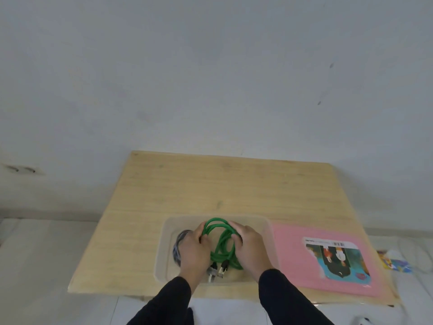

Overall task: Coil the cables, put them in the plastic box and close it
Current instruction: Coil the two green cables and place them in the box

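The person is wearing long black sleeves (168, 301) that are reaching down to both wrists and ending in plain, snug cuffs. The left hand (193, 250) and the right hand (250, 248) are showing bare, with no gloves, rings or watch on view.

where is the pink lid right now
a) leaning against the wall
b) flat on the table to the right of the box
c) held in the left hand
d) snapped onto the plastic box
b: the pink lid lies flat on the wooden table, just right of the clear plastic box.
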`<state>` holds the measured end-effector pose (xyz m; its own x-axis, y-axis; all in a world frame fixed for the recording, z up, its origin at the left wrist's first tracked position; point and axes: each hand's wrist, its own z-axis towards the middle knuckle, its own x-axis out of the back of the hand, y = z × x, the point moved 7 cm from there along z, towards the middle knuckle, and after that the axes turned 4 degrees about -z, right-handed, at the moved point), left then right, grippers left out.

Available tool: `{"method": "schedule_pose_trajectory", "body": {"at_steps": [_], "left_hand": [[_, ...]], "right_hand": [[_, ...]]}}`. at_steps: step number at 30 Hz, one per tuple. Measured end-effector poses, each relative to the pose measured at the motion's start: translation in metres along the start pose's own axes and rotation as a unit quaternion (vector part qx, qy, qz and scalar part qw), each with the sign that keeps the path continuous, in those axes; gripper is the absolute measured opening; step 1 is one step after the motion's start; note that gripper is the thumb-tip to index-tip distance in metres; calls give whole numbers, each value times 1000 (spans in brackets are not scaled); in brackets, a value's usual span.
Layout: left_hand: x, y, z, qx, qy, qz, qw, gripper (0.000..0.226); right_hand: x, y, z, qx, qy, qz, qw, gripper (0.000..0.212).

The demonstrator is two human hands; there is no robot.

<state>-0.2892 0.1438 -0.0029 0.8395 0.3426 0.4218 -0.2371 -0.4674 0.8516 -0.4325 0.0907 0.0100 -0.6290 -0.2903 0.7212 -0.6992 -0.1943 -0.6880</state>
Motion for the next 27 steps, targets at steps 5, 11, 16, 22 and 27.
{"method": "schedule_pose_trajectory", "body": {"at_steps": [5, 11, 16, 22, 27], "left_hand": [[-4, 0, 7, -25, 0, 99, 995, 38], [-5, 9, 7, -68, -21, 181, 981, 38], [-7, 14, 3, -117, -14, 189, 975, 36], [-5, 12, 6, -129, -75, 164, 975, 34], [2, 10, 1, -143, -65, 153, 976, 35]], "right_hand": [[-4, -2, -3, 12, 9, -18, 1000, 45], [-7, -3, -8, 76, 40, -170, 982, 38], [-5, -19, -15, 134, 44, -206, 968, 42], [-10, -17, -19, 118, 11, -210, 970, 58], [-13, -16, -20, 123, 20, -222, 967, 40]]}}
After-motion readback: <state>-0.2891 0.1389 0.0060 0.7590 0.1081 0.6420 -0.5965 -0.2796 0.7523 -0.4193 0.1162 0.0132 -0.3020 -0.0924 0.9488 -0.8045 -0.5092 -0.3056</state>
